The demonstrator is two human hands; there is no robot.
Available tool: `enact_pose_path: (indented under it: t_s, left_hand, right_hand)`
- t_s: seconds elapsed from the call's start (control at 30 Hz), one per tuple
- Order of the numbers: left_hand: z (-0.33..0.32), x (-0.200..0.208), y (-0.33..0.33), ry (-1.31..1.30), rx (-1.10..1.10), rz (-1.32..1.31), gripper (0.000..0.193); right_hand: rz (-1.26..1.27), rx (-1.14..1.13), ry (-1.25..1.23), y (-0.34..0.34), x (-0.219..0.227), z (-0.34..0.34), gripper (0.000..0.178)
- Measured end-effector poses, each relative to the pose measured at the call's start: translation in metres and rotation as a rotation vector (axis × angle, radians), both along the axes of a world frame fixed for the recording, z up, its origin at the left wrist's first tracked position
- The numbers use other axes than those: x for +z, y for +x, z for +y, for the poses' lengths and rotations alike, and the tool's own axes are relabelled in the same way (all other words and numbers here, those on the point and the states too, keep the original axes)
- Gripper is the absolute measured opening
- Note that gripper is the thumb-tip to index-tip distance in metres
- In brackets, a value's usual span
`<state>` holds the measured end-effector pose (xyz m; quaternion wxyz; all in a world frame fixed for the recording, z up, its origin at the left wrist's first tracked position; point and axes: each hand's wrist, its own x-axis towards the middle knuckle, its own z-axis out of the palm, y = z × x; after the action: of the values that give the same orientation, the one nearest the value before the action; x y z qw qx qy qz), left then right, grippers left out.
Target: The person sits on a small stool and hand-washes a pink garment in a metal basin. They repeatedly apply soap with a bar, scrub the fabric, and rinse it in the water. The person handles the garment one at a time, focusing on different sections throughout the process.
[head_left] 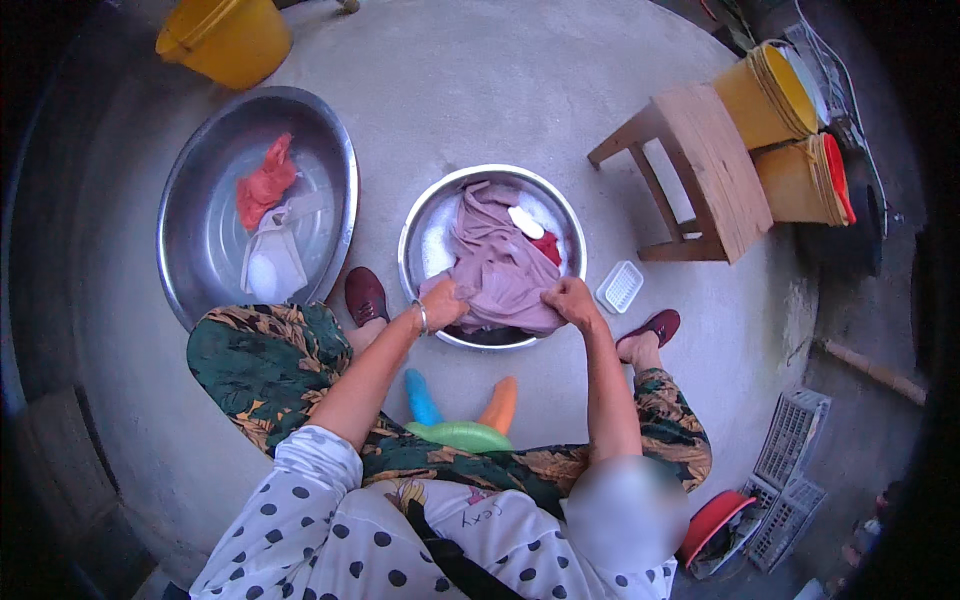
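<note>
A dusty-pink garment (500, 258) lies spread in a round steel basin (408, 235) on the floor in front of me. My left hand (443, 303) is closed on the garment's near left edge, a bangle on its wrist. Opposite it, my right hand (570, 301) pinches the near right edge, so the cloth stretches between the two. Behind the garment in the basin are a white piece (528, 222), whose kind I cannot make out, and a bit of red cloth (547, 247). Water and suds show along the basin's left inside.
Left of the basin, a large steel tub (190, 215) holds red cloth (266, 182) and a white item (273, 262). A white plastic soap dish (621, 287) sits by my right foot. A wooden stool (690, 165) and yellow buckets (765, 95) stand at the right; another yellow bucket (225, 40) is far left.
</note>
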<state>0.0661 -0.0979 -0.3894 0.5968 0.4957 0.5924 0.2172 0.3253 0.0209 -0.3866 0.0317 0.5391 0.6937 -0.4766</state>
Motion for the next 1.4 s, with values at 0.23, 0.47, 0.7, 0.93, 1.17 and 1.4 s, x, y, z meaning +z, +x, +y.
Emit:
enact_pose_path:
  t_s: [0.23, 0.47, 0.7, 0.93, 1.17, 1.4]
  left_hand:
    - [0.017, 0.066, 0.012, -0.377, 0.246, -0.236, 0.039]
    - [0.013, 0.037, 0.021, -0.264, 0.237, -0.100, 0.033]
    - [0.012, 0.028, 0.024, -0.074, 0.354, -0.269, 0.023]
    - [0.014, 0.027, 0.024, 0.014, 0.428, -0.330, 0.038]
    - [0.015, 0.017, 0.044, 0.237, 0.753, -0.104, 0.019]
    - [-0.013, -0.003, 0.040, 0.025, 0.726, -0.306, 0.015]
  right_hand:
    - [0.056, -0.224, 0.639, -0.058, -0.038, 0.046, 0.018]
    - [-0.227, 0.274, 0.434, -0.090, -0.083, 0.075, 0.051]
    - [0.133, 0.245, -0.057, -0.085, -0.094, 0.100, 0.048]
    - [0.658, -0.248, -0.579, -0.069, 0.000, 0.104, 0.030]
    - [0.388, 0.285, 0.169, -0.083, 0.042, -0.003, 0.039]
    - [0.067, 0.133, 0.524, -0.068, 0.004, -0.037, 0.043]
